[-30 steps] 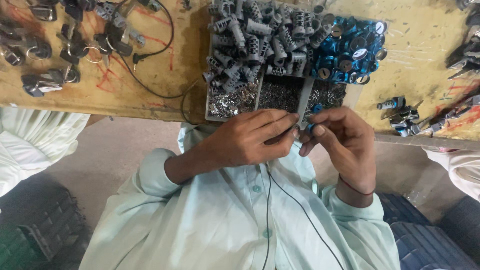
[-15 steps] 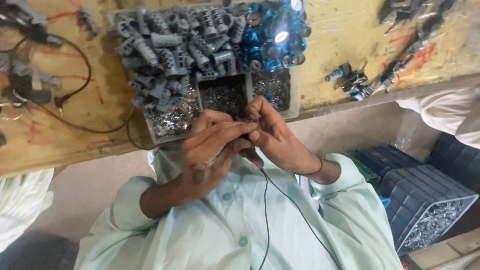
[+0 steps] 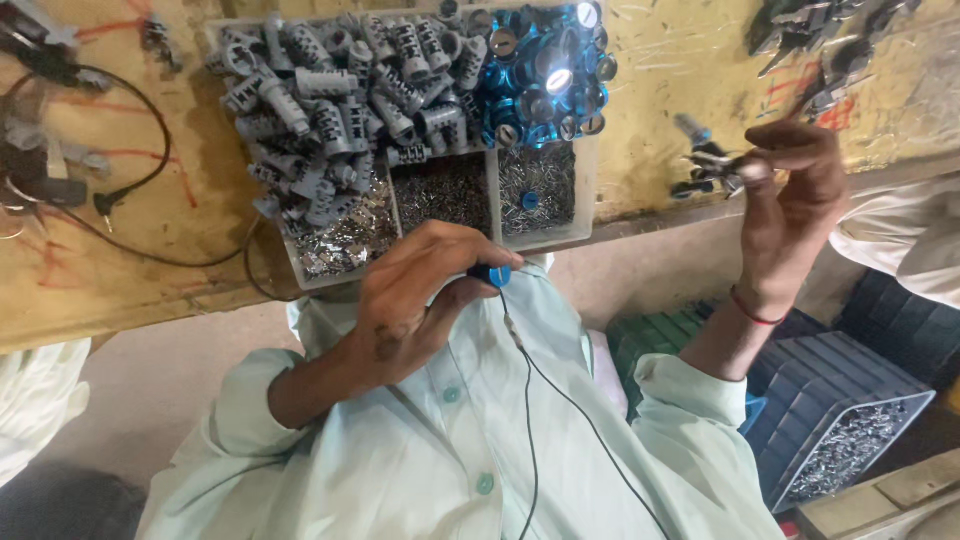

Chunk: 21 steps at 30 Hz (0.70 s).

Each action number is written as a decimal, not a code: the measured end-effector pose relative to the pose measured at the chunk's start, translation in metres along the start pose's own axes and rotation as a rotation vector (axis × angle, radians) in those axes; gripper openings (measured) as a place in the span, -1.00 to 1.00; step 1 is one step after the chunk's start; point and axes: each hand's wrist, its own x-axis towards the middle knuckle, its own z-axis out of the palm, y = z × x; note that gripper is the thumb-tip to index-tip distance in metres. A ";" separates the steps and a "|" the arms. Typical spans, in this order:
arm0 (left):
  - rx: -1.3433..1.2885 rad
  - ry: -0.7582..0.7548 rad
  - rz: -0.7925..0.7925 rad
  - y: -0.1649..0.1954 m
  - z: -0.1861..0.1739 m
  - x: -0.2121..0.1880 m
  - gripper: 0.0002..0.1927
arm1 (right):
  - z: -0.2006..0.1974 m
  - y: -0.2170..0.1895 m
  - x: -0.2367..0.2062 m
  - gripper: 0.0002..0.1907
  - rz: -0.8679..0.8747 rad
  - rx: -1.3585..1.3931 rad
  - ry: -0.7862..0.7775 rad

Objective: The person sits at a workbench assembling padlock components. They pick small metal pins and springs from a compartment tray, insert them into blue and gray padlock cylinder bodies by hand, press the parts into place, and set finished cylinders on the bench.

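Fingers (image 3: 470, 262) of the left hand (image 3: 415, 300) pinch a small blue-tipped part (image 3: 492, 274) just below the divided tray (image 3: 585, 190), while the right hand (image 3: 790, 200), well right of that tray, pinches a small metal piece (image 3: 715, 165) over the yellow surface (image 3: 680, 80).

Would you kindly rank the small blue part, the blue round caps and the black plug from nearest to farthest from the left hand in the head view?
1. Small blue part: touching the left hand at its fingertips.
2. Blue round caps: in the tray's far corner, above the hand.
3. Black plug: on the wooden bench, far toward the picture's left.
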 end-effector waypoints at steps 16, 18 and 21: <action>0.162 -0.050 0.280 -0.001 -0.003 -0.005 -0.58 | 0.062 -0.126 -0.006 -0.82 -0.092 0.295 -0.504; 0.241 -0.061 0.301 -0.002 -0.005 -0.007 -0.59 | 0.062 -0.129 -0.008 -0.84 -0.104 0.166 -0.528; 0.313 -0.063 0.338 -0.003 -0.008 -0.011 -0.61 | 0.057 -0.129 -0.006 -0.80 -0.095 0.188 -0.491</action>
